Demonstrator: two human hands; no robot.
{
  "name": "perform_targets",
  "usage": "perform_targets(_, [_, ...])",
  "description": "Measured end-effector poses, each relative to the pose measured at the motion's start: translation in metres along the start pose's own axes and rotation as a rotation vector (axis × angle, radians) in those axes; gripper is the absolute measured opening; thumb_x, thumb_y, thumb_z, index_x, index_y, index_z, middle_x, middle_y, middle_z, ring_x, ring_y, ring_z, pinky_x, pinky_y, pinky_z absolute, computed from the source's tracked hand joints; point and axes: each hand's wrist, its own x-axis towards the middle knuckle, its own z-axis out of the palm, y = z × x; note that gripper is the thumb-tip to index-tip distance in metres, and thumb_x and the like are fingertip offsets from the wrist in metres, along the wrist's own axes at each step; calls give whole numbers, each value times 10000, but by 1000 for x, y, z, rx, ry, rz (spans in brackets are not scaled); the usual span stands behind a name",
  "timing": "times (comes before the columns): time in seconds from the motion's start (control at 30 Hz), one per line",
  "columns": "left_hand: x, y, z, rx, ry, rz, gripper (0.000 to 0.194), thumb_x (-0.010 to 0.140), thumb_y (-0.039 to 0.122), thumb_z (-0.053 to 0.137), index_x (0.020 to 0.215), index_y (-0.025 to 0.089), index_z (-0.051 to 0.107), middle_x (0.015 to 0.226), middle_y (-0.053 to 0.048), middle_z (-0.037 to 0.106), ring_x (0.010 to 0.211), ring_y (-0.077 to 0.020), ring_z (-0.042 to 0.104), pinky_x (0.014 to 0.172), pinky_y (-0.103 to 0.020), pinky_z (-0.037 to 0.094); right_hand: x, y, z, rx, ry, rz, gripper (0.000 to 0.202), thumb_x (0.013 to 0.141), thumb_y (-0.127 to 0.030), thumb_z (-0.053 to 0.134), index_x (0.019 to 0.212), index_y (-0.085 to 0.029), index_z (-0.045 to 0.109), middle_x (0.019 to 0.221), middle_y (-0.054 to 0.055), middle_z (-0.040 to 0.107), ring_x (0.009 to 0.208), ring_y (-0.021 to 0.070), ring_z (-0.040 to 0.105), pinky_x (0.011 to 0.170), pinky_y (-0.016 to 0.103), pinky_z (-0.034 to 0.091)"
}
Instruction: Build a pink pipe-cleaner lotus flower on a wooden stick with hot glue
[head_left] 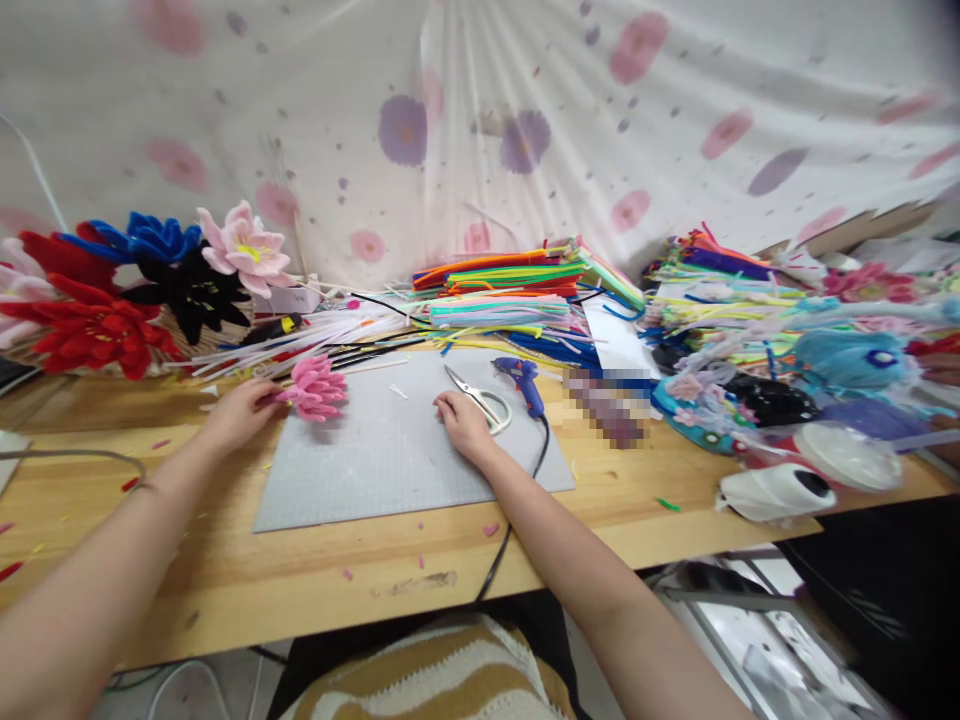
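Observation:
My left hand (244,408) is closed around the stem end of a pink fuzzy flower (318,388), which lies sideways over the left part of a grey cutting mat (375,460). On the mat's right side rests my right hand (463,425), its fingers curled in; whatever may be inside them is hidden. Scissors with pale handles (493,408) lie right beside that hand, blades pointing away to the upper left. A blue glue gun (523,383) lies just past the scissors, its black cord running toward the table's front edge. A small white scrap (398,391) sits between my hands.
Finished red flowers (101,325), a black flower (196,290) and a pale pink flower (244,248) stand at the left. Bundles of coloured pipe cleaners (510,275) line the back. At right are a white spool (776,492) and a blue decorated piece (697,410).

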Motion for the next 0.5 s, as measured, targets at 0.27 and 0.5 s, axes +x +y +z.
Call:
perform_targets(0.27, [-11, 26, -22, -51, 249, -182, 125, 671, 231, 490, 779, 212, 548, 865, -27, 598, 933, -254, 512, 826, -383, 413, -1, 0, 2, -16, 36, -6, 168, 804, -204, 430, 864, -195, 587, 812, 44, 619, 795, 168, 527, 737, 282, 369])
perform_targets(0.5, [-14, 93, -21, -180, 382, -182, 257, 814, 358, 395, 953, 194, 535, 872, -33, 598, 810, -215, 544, 723, -336, 420, 2, -2, 1, -37, 15, 25, 155, 790, -211, 444, 845, -192, 588, 789, 35, 618, 752, 160, 534, 694, 276, 372])
